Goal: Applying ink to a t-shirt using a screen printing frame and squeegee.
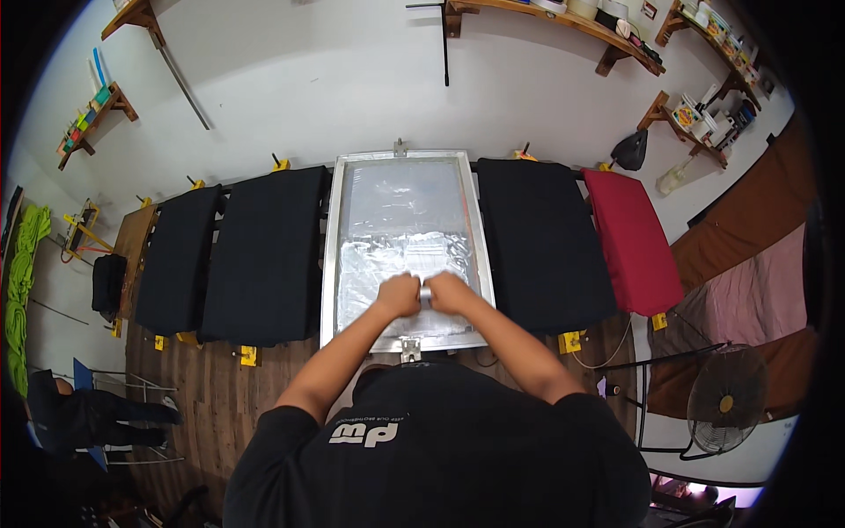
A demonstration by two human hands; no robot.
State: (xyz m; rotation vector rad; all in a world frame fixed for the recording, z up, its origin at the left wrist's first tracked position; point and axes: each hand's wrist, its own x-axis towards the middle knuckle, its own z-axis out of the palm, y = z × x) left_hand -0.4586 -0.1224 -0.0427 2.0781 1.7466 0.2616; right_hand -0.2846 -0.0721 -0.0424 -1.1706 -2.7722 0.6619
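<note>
In front of me lies a silkscreen frame (330, 255) with silver metal edges, set lengthwise away from me. Its mesh (405, 189) is greyish and glossy, with white, shiny smears on the nearer half. Over that nearer half, my left hand (400, 295) and my right hand (447, 293) are closed side by side on a squeegee (426, 293). Only a short silvery bit of it shows between my fists; the rest is hidden under them. Metal clamps hold the frame at its near end (410, 349) and far end (400, 148).
Black-covered boards (264, 255) flank the frame, with another black board (546, 246) and a red one (632, 242) at right. Yellow brackets (249, 355) jut out below. A fan (726, 400) stands at right. Another person (97, 409) is at lower left. Shelves (554, 18) line the wall.
</note>
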